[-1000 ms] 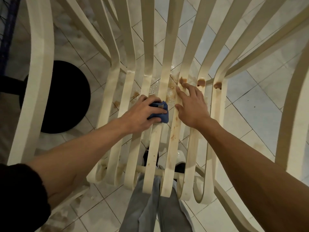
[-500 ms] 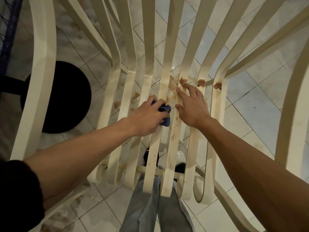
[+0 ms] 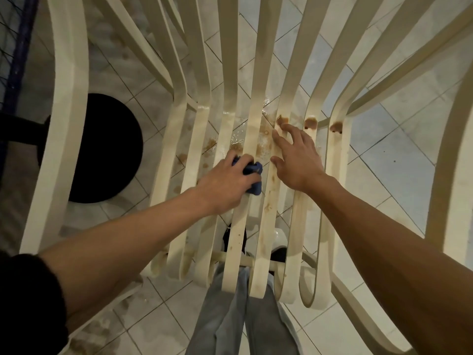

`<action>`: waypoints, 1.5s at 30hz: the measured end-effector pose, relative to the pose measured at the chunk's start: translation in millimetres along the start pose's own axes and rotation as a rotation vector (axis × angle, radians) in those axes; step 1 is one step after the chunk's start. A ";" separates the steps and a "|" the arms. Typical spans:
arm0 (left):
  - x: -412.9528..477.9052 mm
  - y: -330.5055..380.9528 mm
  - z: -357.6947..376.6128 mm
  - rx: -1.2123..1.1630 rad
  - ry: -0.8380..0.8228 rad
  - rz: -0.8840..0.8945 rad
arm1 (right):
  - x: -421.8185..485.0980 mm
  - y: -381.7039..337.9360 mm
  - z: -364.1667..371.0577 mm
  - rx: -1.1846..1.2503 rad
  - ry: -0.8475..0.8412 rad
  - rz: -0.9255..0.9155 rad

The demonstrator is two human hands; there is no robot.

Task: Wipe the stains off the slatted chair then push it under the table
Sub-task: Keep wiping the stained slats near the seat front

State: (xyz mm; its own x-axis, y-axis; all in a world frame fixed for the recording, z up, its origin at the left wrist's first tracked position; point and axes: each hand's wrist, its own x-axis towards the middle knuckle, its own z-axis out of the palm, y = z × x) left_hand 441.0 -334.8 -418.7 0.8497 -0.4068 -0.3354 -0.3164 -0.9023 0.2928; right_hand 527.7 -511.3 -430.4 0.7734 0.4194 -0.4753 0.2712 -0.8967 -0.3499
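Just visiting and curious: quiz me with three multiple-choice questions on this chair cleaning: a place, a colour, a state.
1. Where does the right hand rest? A. on the seat slats B. on the floor C. on an armrest
2. What colour is the cloth? A. red B. blue C. white
3. What is the left hand doing? A. hanging empty B. gripping the cloth C. pointing upward
Answers: A, it lies spread flat on the slats; B, blue shows under the hand; B, it curls round the cloth.
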 end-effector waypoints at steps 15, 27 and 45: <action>-34.0 -10.3 22.8 -0.297 0.053 -0.036 | -1.0 -0.4 2.1 -0.018 0.029 -0.009; -35.1 -6.4 28.8 -0.290 0.100 -0.072 | -0.7 0.4 8.4 0.000 0.042 0.004; 14.4 -32.0 7.2 -0.310 0.111 -0.146 | -8.3 1.3 17.4 -0.004 0.080 -0.019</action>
State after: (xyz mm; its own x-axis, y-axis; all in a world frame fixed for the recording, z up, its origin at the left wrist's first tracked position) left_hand 460.3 -312.8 -439.4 0.9225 -0.2434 -0.2996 -0.0597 -0.8567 0.5123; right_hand 511.7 -513.4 -441.0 0.8113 0.4235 -0.4030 0.2879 -0.8895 -0.3549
